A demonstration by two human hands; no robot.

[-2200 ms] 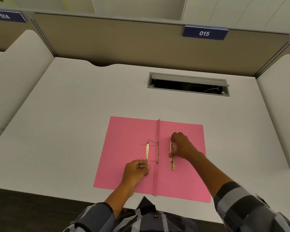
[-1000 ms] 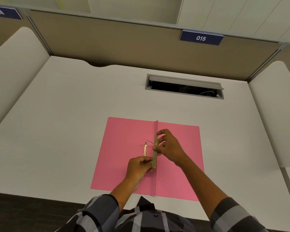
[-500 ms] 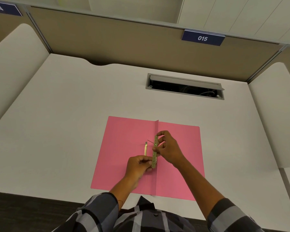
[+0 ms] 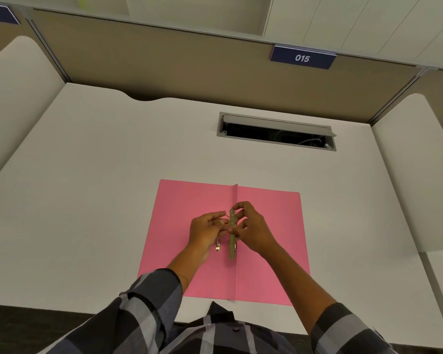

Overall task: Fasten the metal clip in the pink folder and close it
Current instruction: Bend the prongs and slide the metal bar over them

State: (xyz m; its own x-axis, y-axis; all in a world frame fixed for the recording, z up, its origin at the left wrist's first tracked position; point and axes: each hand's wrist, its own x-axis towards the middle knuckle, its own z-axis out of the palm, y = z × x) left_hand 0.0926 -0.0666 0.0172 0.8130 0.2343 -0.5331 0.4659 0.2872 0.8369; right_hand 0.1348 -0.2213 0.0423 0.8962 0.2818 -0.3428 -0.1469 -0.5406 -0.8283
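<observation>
The pink folder (image 4: 189,200) lies open and flat on the white desk, its spine crease running down the middle. A gold metal clip bar (image 4: 232,241) stands lengthwise along the crease. My right hand (image 4: 253,231) pinches that bar near its top. My left hand (image 4: 205,231) is just left of the crease, its fingertips pinching a thin wire prong at the bar's top end. A second gold metal strip (image 4: 217,245) pokes out from under my left hand. The rest of the fastener is hidden by my fingers.
A grey cable slot (image 4: 276,131) is cut into the desk beyond the folder. White side dividers (image 4: 18,80) flank the desk, and a brown back panel carries a blue "015" label (image 4: 302,58). The desk's front edge runs just below the folder.
My left hand has moved up from the lower end of the fastener to the top prong. My right hand keeps holding the clip bar over the crease.
</observation>
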